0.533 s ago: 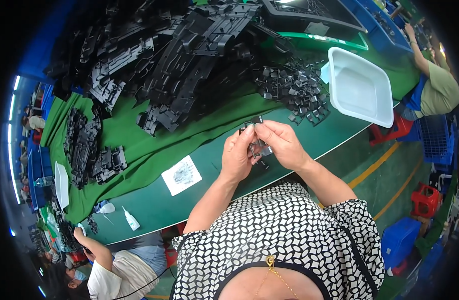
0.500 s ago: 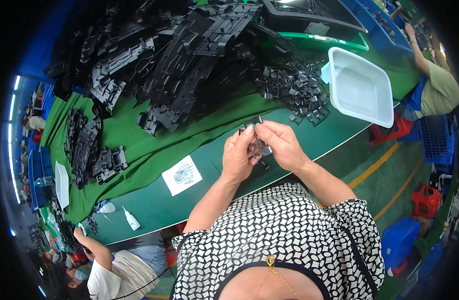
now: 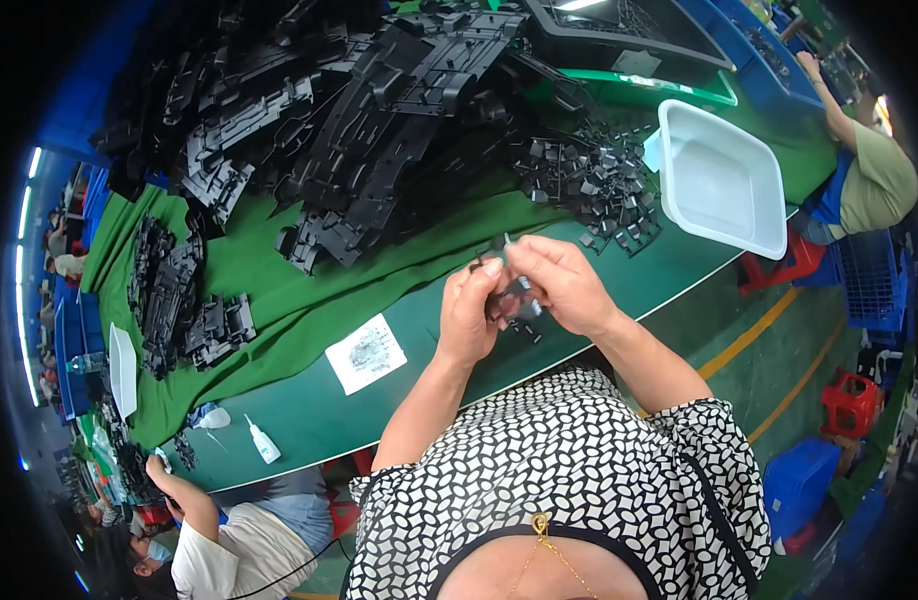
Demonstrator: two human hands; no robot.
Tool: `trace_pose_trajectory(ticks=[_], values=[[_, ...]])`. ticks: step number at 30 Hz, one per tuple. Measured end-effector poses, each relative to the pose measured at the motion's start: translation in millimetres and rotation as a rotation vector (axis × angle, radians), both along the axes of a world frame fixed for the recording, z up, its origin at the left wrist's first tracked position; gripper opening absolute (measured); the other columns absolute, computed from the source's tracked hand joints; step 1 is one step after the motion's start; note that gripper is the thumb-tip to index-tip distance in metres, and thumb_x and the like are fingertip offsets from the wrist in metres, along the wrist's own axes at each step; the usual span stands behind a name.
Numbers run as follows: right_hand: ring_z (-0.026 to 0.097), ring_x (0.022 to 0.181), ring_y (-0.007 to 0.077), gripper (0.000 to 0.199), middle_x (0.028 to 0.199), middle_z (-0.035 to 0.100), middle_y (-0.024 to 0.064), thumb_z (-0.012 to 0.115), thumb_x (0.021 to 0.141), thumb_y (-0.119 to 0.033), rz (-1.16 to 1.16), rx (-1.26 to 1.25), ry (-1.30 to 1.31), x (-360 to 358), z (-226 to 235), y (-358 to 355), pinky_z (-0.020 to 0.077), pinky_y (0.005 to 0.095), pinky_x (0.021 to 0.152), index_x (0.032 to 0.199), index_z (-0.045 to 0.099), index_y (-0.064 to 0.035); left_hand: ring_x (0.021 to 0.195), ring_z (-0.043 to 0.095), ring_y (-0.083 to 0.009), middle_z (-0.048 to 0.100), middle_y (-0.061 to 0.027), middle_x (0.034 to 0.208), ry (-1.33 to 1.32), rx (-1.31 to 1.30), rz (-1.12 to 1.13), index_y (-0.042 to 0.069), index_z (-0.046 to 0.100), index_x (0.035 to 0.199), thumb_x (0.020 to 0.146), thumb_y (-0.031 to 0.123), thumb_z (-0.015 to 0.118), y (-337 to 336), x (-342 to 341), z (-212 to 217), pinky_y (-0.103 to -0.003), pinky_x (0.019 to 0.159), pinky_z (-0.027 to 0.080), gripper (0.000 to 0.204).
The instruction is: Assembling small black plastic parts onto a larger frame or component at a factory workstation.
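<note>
Just above the table's near edge, my left hand (image 3: 470, 308) and my right hand (image 3: 567, 288) are close together. Between them they grip a small black plastic part (image 3: 512, 296), its outline blurred and partly covered by fingers. My left fingers are closed round its left side, while my right thumb and fingers pinch its upper right. A few tiny black pieces (image 3: 532, 333) show just beneath the hands. Beyond my right hand lies a heap of small black plastic parts (image 3: 589, 175).
Large black moulded trays (image 3: 369, 130) are piled at the back left. A white plastic tub (image 3: 724, 185) stands at the right edge. A smudged white paper (image 3: 366, 354) and a white squeeze bottle (image 3: 263, 441) lie on the green table (image 3: 319, 425). A co-worker (image 3: 234, 540) sits at lower left.
My right hand has shifted slightly left and up around the part, and the part looks turned and blurred. My left hand has moved slightly left.
</note>
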State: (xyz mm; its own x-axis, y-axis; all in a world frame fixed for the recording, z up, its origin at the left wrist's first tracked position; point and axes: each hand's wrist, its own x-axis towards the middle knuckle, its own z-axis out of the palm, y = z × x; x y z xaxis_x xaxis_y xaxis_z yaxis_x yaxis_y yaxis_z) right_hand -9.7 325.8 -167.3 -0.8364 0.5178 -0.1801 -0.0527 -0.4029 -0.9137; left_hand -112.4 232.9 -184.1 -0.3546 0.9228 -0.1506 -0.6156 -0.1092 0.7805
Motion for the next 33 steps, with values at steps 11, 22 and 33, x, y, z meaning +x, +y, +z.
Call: trace_pose_trajectory(ticks=[11,22,33], values=[[0.049,0.059,0.0033,0.032,0.066,0.054,0.0008,0.044,0.092,-0.026,0.011,0.034,0.038,2,4,1,0.0398,0.0177,0.051,0.071,0.052,-0.0018,0.042,0.035,-0.0084,0.037,0.0001,0.05,0.041,-0.143,-0.056,0.008,0.04,0.058,0.088,0.032,0.042,4,2,3,-0.022,0.038,0.028,0.039],[0.024,0.042,0.0049,0.037,0.051,0.03,-0.0057,0.037,0.093,-0.022,-0.153,-0.235,0.229,1,-5,-14,0.0209,0.021,0.041,0.06,0.044,-0.0081,0.039,0.029,-0.0104,0.034,-0.001,0.047,-0.041,-0.036,0.117,0.01,0.034,0.054,0.09,0.03,0.038,0,8,3,-0.024,0.037,0.024,0.042],[0.034,0.048,0.0045,0.032,0.064,0.047,0.0006,0.044,0.091,-0.03,0.081,-0.27,-0.007,3,-3,-7,0.0265,0.018,0.042,0.079,0.054,-0.0017,0.04,0.033,-0.0053,0.038,0.0024,0.049,0.158,-0.133,0.212,0.008,0.04,0.056,0.091,0.032,0.044,7,-3,7,-0.02,0.037,0.026,0.042]])
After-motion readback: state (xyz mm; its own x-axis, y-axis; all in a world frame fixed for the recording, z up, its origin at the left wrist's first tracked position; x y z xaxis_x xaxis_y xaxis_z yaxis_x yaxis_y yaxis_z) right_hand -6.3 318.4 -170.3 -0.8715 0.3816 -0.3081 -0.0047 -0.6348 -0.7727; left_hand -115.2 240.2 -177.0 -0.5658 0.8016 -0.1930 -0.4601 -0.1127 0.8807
